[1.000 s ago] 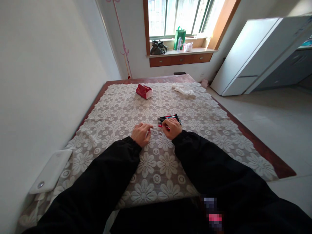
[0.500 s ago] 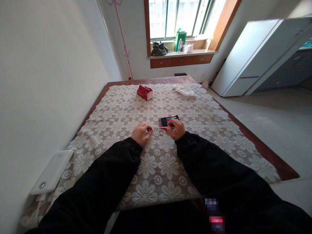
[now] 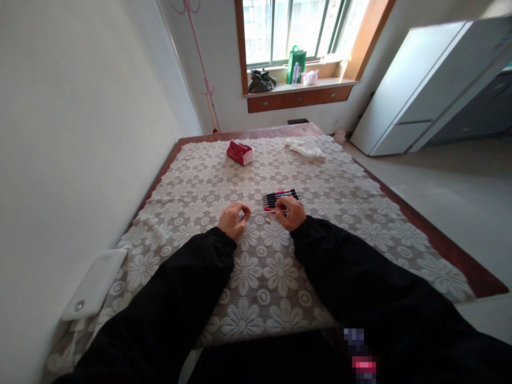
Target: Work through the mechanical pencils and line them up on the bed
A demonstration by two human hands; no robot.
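Note:
Between my two hands stretches a thin white rod (image 3: pixel 262 212) that looks like a pen refill. My left hand (image 3: pixel 234 220) is closed, with thumb and forefinger pinched at the rod's left end. Fingers of my right hand (image 3: pixel 291 213) are curled around its right part, hiding that end. Just beyond the right hand, several dark pens (image 3: pixel 274 197) with coloured parts lie side by side in a row. A red pen part (image 3: pixel 269 209) shows behind the rod, partly covered by the right hand. On the cloth below the rod lies a small white piece (image 3: pixel 268 220).
A flower-patterned lace cloth (image 3: pixel 244 272) covers the table. Farther back are a red tissue pack (image 3: pixel 240 153) and a crumpled white plastic bag (image 3: pixel 307 150). At the left edge, a white device (image 3: pixel 96 282) with a cable rests by the wall.
The view has shifted slightly, so the table sits a little farther right in the picture. Both hands keep their pinch on the white refill, with barely any movement.

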